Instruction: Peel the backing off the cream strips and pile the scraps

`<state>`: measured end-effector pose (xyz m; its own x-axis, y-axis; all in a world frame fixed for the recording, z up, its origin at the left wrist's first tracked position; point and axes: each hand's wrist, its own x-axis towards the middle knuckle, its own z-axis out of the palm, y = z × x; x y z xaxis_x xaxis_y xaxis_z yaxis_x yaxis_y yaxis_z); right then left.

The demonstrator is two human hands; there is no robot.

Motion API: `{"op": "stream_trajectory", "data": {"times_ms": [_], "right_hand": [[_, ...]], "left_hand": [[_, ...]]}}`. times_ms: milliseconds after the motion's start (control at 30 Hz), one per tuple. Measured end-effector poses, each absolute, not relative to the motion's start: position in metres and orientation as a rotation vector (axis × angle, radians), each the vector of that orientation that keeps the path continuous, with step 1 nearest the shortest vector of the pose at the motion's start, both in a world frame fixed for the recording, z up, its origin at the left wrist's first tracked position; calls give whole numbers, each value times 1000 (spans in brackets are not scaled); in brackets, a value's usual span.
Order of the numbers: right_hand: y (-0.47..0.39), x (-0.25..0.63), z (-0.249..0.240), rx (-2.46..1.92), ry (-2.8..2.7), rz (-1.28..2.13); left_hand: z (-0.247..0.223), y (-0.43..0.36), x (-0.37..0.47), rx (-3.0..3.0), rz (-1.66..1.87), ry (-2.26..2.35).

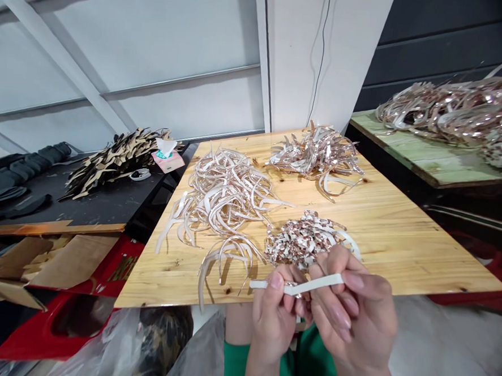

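Between my two hands stretches a narrow white strip, held just above the table's near edge. My left hand pinches it near its left end, thumb on top. Thumb and fingers of my right hand grip the other end. Some shiny rose-gold material shows under the strip by my left fingers; its shape is partly hidden. Right behind the hands lies a heap of short, crumpled white and rose-gold pieces. Left of it spreads a loose pile of long curved white and rose-gold strips.
A third bundle of strips lies at the back of the wooden table. More strips cover a green board at right. The dark table at left holds a tan-and-black pile and a tissue pack. A cardboard box stands below.
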<state>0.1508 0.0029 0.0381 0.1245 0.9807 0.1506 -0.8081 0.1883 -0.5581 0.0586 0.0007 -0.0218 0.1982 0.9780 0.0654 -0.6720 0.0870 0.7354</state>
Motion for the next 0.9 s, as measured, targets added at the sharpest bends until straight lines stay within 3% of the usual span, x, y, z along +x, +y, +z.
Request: {"op": "stream_trajectory", "data": {"times_ms": [533,900], "right_hand": [[12,155,35,-63,-190,1496],[18,154,38,455,-67,1495]], "left_hand": [[-9,1,60,374,1260,455],[6,5,67,-2,1199,468]]}}
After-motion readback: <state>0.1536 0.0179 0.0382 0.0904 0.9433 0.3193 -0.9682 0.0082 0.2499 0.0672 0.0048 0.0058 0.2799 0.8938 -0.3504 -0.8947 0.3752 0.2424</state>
